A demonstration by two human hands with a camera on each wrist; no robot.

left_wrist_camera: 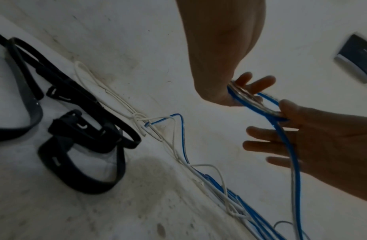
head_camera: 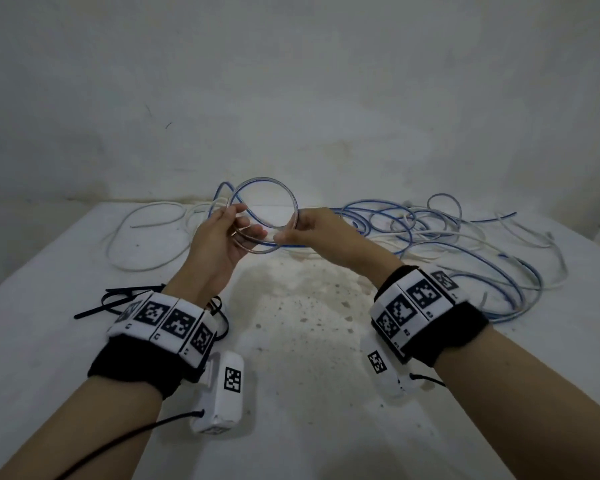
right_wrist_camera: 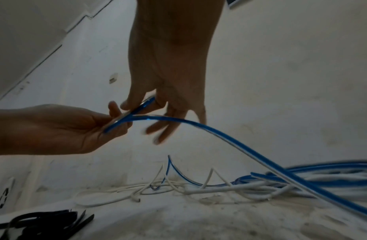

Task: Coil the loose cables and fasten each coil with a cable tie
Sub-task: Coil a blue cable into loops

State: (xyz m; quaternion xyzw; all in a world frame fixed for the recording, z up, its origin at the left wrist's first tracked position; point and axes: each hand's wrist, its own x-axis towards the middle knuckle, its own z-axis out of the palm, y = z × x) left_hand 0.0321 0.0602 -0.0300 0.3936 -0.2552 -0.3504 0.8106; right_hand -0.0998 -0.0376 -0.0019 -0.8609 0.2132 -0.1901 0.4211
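Head view: left hand [head_camera: 222, 237] and right hand [head_camera: 309, 230] each pinch the blue cable coil [head_camera: 264, 213] held between them above the table [head_camera: 309, 341]; loops are best kept equal. Left wrist view: cable ties [left_wrist_camera: 75, 129] lie near. Right wrist view: slack trails to the loose cables [right_wrist_camera: 301, 181]

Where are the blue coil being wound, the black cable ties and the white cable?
blue coil [head_camera: 267, 183]: head view, top arc of the loop.
black cable ties [left_wrist_camera: 79, 100]: left wrist view, a strap in the bundle.
white cable [head_camera: 118, 230]: head view, left loop on the table.
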